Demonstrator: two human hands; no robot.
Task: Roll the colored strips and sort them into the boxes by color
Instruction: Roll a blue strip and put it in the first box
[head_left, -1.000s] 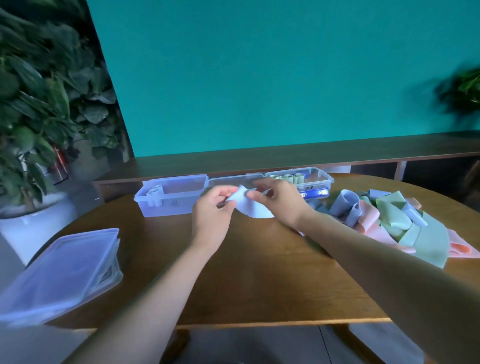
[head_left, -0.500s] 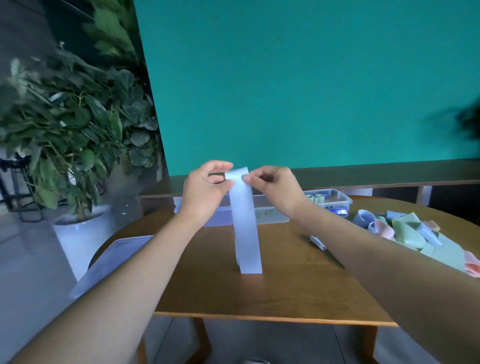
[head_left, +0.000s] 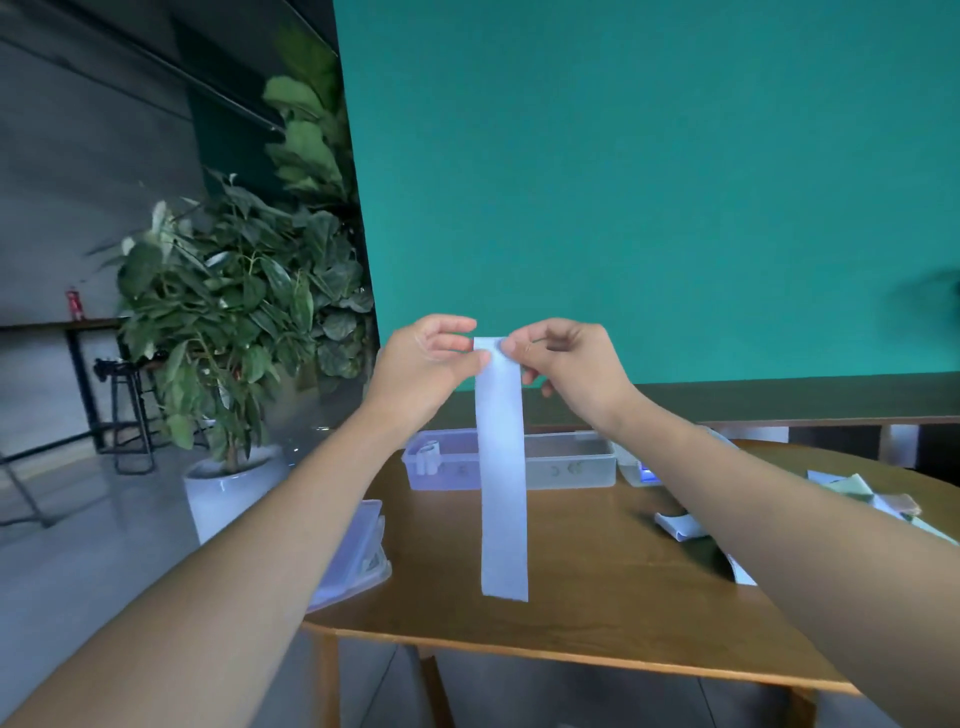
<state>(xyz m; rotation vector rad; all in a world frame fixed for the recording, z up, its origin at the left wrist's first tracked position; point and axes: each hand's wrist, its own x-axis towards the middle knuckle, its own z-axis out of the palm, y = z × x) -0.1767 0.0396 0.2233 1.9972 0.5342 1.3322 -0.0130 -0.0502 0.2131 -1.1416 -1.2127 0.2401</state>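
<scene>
strip hangs vertically, top end pinched in left hand and right hand grip.

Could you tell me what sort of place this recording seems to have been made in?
Probably an office lounge or studio corner rather than a home: a round wooden table against a teal wall, large potted plants on a polished concrete floor, and a black stool by a side counter.
</scene>
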